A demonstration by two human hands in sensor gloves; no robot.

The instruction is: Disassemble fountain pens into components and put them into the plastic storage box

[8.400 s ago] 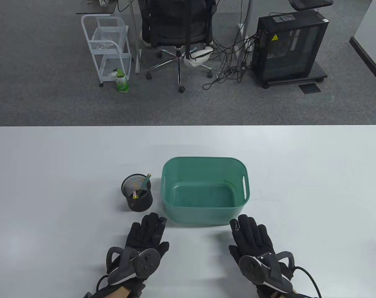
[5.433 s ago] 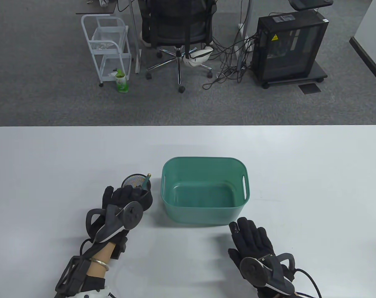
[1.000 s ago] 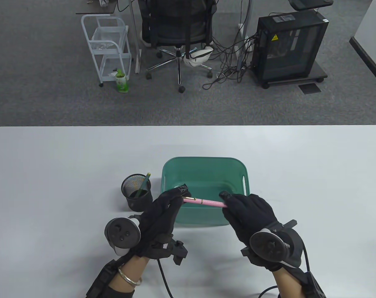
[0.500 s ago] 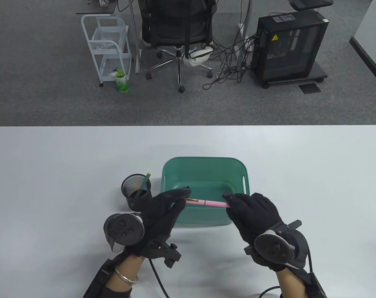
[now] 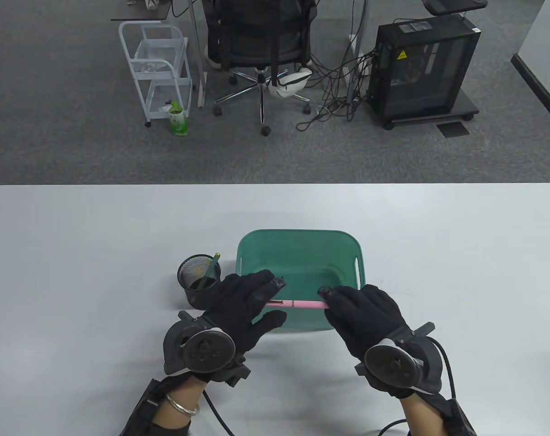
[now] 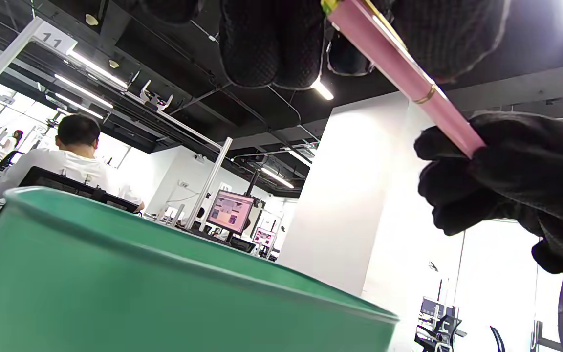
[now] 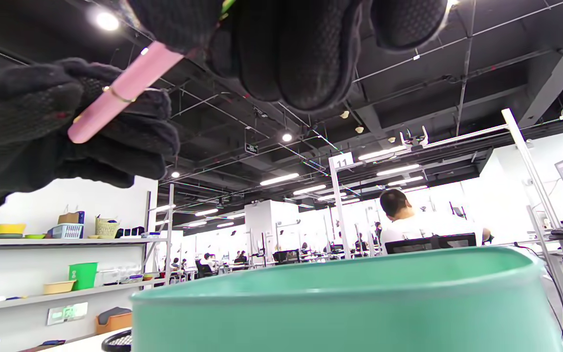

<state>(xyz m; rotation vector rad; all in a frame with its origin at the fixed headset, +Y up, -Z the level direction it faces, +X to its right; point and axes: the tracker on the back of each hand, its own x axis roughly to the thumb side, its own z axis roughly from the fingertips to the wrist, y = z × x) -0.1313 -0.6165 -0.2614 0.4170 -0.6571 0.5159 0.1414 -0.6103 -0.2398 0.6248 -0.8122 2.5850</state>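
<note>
Both hands, left hand (image 5: pixel 250 299) and right hand (image 5: pixel 363 313), gripped the whole pink pen (image 5: pixel 302 304) over the empty green box (image 5: pixel 297 236) (another pen (image 5: pixel 210 271) waited).

An office chair (image 5: pixel 261 41) stands at top centre, a white cart (image 5: pixel 159 68) upper left with a green bottle (image 5: pixel 178 119) beside it, a computer tower (image 5: pixel 425 68) upper right.

Grey carpet floor (image 5: pixel 75 136), black office chair (image 5: pixel 259 36), white wire trolley (image 5: pixel 159 68), computer tower (image 5: pixel 425 68)

Black knit gloves cover the left hand (image 5: pixel 243 304) and right hand (image 5: pixel 363 313) (round grey trackers strapped on, black cables trailing).
</note>
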